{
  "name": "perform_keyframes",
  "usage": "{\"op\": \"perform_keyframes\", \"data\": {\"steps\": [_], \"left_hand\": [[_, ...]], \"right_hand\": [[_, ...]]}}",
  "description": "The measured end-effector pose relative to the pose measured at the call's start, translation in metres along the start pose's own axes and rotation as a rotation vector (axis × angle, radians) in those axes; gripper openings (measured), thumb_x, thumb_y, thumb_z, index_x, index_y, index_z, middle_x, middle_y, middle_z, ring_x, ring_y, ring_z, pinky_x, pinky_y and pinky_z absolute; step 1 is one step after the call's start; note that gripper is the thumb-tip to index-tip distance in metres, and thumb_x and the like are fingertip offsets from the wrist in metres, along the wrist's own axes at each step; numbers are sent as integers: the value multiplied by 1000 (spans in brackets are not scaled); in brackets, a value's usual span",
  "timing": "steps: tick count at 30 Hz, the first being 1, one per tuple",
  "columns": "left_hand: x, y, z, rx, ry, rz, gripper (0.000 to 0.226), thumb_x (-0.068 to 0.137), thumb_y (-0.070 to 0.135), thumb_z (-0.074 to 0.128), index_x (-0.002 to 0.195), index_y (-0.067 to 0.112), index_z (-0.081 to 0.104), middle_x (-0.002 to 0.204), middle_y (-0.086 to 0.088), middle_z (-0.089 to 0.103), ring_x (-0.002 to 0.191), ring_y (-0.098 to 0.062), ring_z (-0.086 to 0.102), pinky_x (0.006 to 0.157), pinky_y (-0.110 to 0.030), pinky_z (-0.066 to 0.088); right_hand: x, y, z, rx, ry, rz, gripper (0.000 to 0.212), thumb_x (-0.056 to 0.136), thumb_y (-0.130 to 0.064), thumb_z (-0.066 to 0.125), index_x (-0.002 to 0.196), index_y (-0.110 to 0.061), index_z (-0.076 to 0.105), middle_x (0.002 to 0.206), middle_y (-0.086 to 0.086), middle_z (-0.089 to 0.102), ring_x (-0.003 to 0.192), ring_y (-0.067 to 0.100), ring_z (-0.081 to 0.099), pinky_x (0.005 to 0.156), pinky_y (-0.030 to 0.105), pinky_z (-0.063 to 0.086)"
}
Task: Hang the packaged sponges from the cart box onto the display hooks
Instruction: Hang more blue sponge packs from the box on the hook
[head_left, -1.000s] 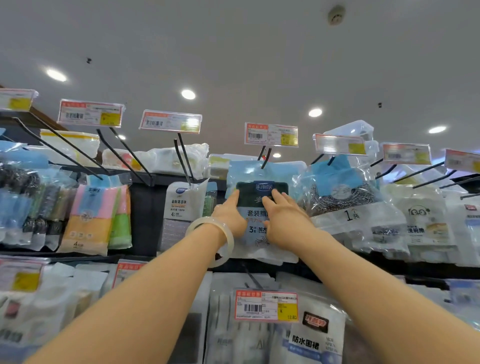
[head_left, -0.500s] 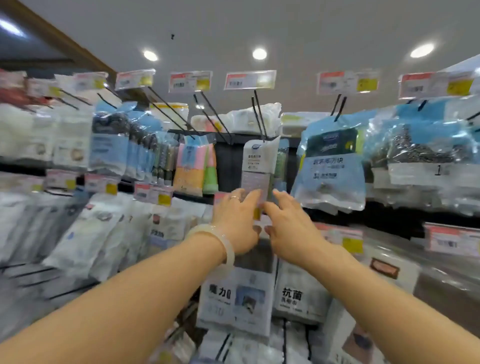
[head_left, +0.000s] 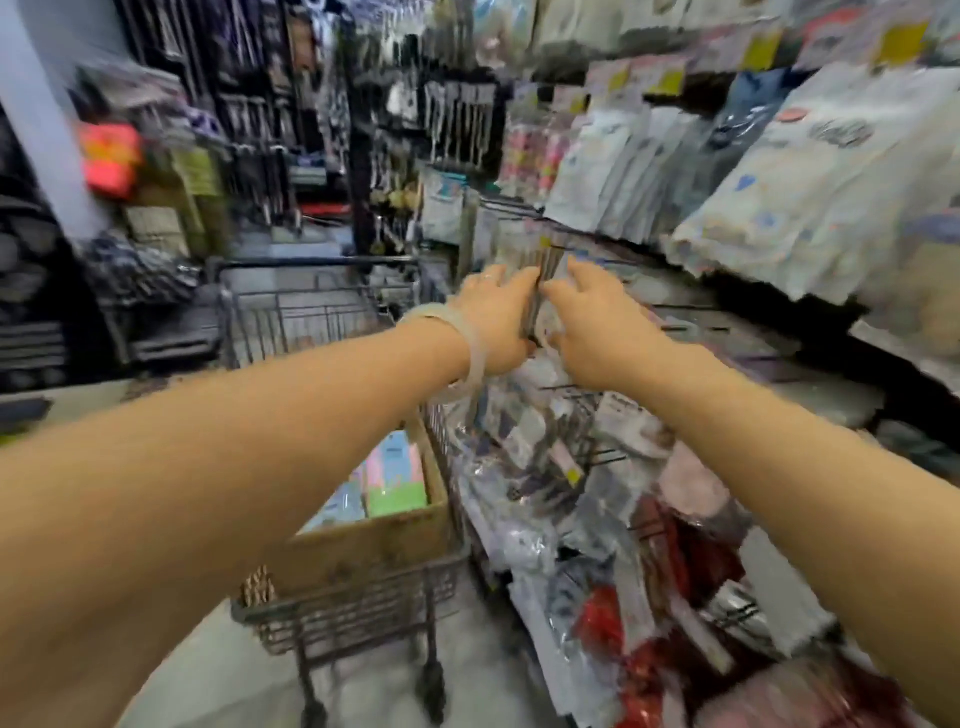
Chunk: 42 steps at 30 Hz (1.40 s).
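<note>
The view is blurred by motion. A cardboard box (head_left: 374, 540) sits in a dark wire cart (head_left: 337, 613) at the lower middle, with pastel packaged sponges (head_left: 392, 478) standing in it. My left hand (head_left: 493, 317), with a pale bangle at the wrist, and my right hand (head_left: 597, 322) are stretched out side by side above the cart's right edge, fingers relaxed. Both hands are empty. In front of them hang blurred packets (head_left: 540, 260) on the display hooks to the right.
Hanging packets (head_left: 779, 197) fill the shelving along the right, with red and clear bags (head_left: 649, 597) lower down. Dark racks of goods (head_left: 260, 93) stand across the aisle behind the cart. Pale floor (head_left: 218, 686) shows beside the cart's wheels.
My hands have come off the hung sponge pack and dropped from the top hooks. The view has swung down and left, bringing the cart and box into sight.
</note>
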<state>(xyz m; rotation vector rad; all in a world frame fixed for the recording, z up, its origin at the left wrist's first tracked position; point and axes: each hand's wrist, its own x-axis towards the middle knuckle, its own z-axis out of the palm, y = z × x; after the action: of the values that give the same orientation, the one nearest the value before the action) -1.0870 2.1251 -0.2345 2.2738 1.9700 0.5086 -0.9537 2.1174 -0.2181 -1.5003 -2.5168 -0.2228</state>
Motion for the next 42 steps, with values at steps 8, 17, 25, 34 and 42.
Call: {"op": "perform_keyframes", "data": {"steps": [8,17,25,34,42], "left_hand": [[-14,-200,30,-4,-43,-409,82,83,35,64,148,21,15,150,-16,24,136,-36,28,111,-44,31],[-37,-321,158,-333,-212,-773,70,78,27,67,139,21,32,134,-9,46,123,-27,44,101,-37,40],[-5,-391,280,-686,-173,-1131,65,60,20,81,118,19,52,113,-4,61,108,-23,59,94,-41,50],[16,-434,364,-874,-135,-1305,123,49,19,90,143,20,10,134,-10,49,122,-26,50,103,-45,43],[28,-430,349,-513,-114,-1401,107,58,31,82,143,15,18,137,-16,33,127,-34,38,105,-44,38]], "right_hand": [[113,-113,142,190,-234,-163,52,85,-14,58,133,-8,38,141,19,30,133,37,27,101,44,36],[164,-155,325,390,-665,-163,55,92,-22,51,141,-8,30,144,14,34,132,34,33,107,41,33],[209,-174,462,698,-914,24,46,88,-16,56,132,-20,41,125,3,56,116,23,55,75,18,34],[230,-211,537,1093,-899,430,62,79,-13,70,130,-16,37,113,-2,54,114,19,54,103,38,43],[241,-222,536,1139,-984,587,71,78,-24,69,139,-17,32,129,8,56,121,27,51,102,46,44]]}}
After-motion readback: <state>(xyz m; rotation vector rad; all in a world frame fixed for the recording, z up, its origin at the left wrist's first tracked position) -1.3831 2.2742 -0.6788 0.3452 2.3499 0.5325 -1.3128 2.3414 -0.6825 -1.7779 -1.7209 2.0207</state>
